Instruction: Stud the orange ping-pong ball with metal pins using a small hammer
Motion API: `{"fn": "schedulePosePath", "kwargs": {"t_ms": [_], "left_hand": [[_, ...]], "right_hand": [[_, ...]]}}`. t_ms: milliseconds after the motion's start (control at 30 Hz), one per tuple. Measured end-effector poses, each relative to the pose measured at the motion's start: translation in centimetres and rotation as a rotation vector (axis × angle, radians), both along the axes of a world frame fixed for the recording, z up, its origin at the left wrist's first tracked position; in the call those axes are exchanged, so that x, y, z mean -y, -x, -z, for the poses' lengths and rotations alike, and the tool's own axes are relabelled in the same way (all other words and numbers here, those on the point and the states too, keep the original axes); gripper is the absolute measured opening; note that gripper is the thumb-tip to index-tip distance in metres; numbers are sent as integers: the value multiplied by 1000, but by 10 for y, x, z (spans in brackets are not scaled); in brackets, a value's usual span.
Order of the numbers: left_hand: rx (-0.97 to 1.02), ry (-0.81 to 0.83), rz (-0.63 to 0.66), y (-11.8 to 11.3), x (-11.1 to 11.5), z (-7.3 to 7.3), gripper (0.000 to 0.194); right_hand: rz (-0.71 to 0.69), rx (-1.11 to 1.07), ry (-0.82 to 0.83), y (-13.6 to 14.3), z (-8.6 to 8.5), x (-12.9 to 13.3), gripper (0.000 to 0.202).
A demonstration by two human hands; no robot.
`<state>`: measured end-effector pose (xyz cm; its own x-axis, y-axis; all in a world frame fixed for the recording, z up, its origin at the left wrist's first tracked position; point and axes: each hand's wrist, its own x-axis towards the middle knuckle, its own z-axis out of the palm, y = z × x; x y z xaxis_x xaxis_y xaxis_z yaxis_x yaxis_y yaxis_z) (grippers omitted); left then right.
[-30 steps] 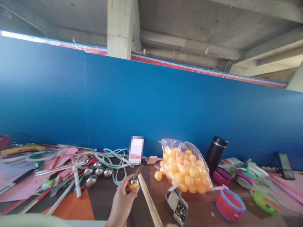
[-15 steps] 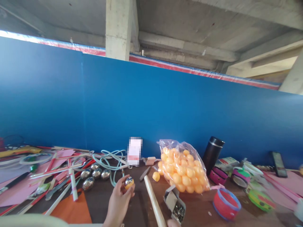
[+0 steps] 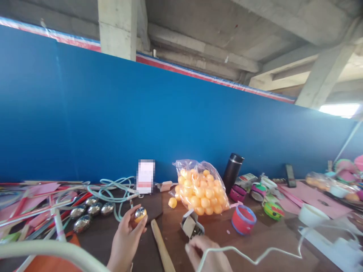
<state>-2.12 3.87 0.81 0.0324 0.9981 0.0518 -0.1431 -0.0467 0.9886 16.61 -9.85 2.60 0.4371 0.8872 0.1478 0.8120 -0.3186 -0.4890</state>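
Observation:
My left hand [image 3: 126, 238] is closed around a small ball [image 3: 140, 214], its top covered in silver metal pieces and its lower side orange-yellow. To its right, my right hand [image 3: 208, 253] sits just in front of a small open cardboard box [image 3: 188, 223]. Dark, shiny metal bits [image 3: 196, 231] that look like thumbtacks fill the box. The right fingers are curled together, and whatever they may hold is hidden. Between the hands lies a pale wooden handle [image 3: 162, 245], its lower end cut off by the frame. Several silver-covered balls [image 3: 94, 209] rest left of my left hand.
A clear bag of orange balls [image 3: 202, 192] stands behind the box, with a loose orange ball [image 3: 172, 203] beside it. Further right are a black flask [image 3: 233, 172] and a red round container [image 3: 244, 220]. A pale cable [image 3: 255, 260] crosses the front. Strips and papers crowd the left.
My view has turned to the right. My right hand has come up from the bottom edge to the cardboard box. My left hand still holds the ball.

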Motion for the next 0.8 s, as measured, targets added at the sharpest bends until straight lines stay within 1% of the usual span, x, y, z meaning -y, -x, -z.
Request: {"fn": "schedulePosePath", "kwargs": {"t_ms": [33, 67, 167, 233, 400, 467, 533, 633, 733, 800], "left_hand": [[-7, -5, 7, 0, 0, 0, 52], [-13, -12, 14, 0, 0, 0, 53], [-48, -34, 35, 0, -2, 2, 54], [-78, -47, 48, 0, -2, 2, 54], [-80, -40, 88, 1, 2, 0, 53], [-93, -42, 103, 1, 4, -1, 52], [-123, -60, 110, 1, 5, 0, 51], [-155, -95, 109, 1, 6, 1, 50], [-154, -113, 89, 0, 9, 0, 48], [-142, -117, 76, 0, 11, -2, 48]], "right_hand": [[13, -15, -76, -9, -5, 0, 20], [46, -27, -119, -18, -9, 0, 19], [118, -29, -119, -38, -16, 0, 20], [123, -10, -94, -43, -14, -1, 18], [150, 38, -61, -33, 4, -8, 12], [166, 45, -52, -30, 10, -11, 12], [162, 60, -45, -28, 10, -12, 12], [145, 72, -26, -27, 4, -10, 10], [101, 68, -43, -26, 0, -8, 13], [77, 88, -56, -26, 0, -7, 15]]}}
